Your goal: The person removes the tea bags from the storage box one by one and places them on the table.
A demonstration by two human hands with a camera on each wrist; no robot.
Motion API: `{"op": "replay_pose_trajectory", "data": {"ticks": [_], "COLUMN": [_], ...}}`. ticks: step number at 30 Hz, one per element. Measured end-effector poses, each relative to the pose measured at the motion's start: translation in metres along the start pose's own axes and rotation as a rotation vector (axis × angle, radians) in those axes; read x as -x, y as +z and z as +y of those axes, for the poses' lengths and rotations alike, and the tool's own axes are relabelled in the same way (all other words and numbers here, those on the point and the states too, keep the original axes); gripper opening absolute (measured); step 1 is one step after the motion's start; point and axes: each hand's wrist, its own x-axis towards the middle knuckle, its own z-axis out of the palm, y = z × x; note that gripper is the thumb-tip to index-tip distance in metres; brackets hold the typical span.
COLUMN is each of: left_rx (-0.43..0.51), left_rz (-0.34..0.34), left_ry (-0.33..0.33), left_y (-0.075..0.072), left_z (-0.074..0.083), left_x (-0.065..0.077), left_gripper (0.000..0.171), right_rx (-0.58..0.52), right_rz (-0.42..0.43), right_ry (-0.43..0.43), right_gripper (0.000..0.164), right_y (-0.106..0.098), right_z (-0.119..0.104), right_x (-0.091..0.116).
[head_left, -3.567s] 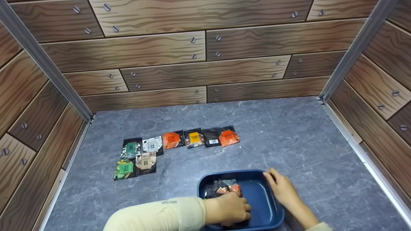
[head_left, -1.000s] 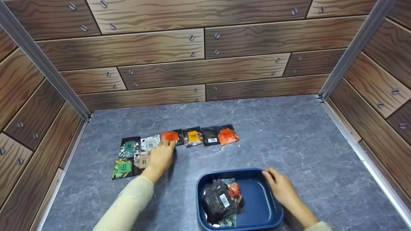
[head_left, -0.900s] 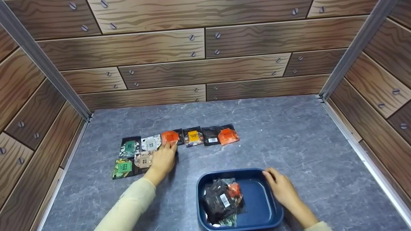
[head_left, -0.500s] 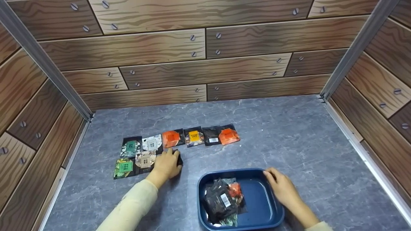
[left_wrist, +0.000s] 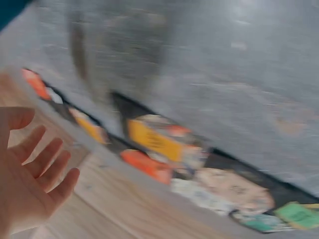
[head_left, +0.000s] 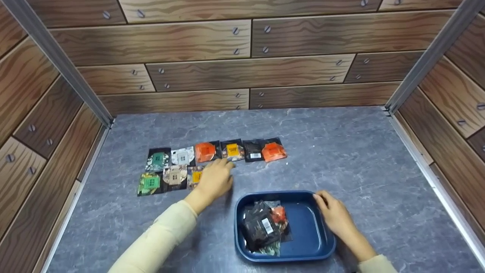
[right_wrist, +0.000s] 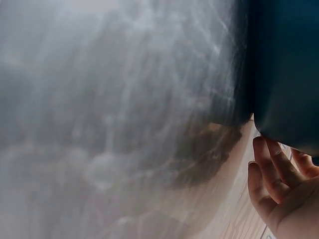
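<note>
My left hand, seen empty with loosely spread fingers in the left wrist view, is over the lower row of tea bag sachets. Just beneath it lies an orange-labelled sachet, partly hidden by the hand in the head view. To its left are a beige sachet and a green one. The upper row holds a dark green sachet, a white one, an orange-red one and more. My right hand grips the blue tub at its far right corner.
Inside the tub, a loose pile of sachets lies on the left side, mostly black backs. The upper row ends at the right with a face-down black sachet and an orange-red one. Wood-patterned walls enclose the grey tabletop.
The left hand set a sachet beside the beige one, let go and moved slightly right. Earlier it reached into the tub. The right hand stayed at the tub; the head view tilted down.
</note>
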Motion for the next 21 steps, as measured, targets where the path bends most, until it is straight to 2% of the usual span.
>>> {"op": "replay_pose_trajectory", "data": {"ticks": [3, 6, 11, 15, 21], "left_rx": [0.030, 0.053, 0.052, -0.006, -0.188], "left_rz": [0.016, 0.000, -0.069, -0.202, -0.421], "left_ry": [0.102, 0.202, 0.308, 0.381, 0.543], "left_y": [-0.009, -0.017, -0.026, -0.031, -0.036], "left_z": [0.021, 0.043, 0.076, 0.098, 0.123], "left_x": [-0.007, -0.012, -0.016, -0.014, -0.006], "left_gripper": [0.024, 0.021, 0.019, 0.022, 0.026], "right_rx": [0.000, 0.000, -0.008, -0.010, 0.000], "right_rz": [0.002, 0.002, 0.005, -0.004, -0.012], "right_ry": [0.002, 0.002, 0.002, -0.004, -0.003], "right_gripper": [0.026, 0.028, 0.029, 0.029, 0.029], "right_y": [-0.001, -0.002, -0.003, -0.002, -0.001], "right_z": [0.001, 0.001, 0.002, 0.000, 0.000], "right_x": [0.000, 0.001, 0.000, -0.002, -0.002]}}
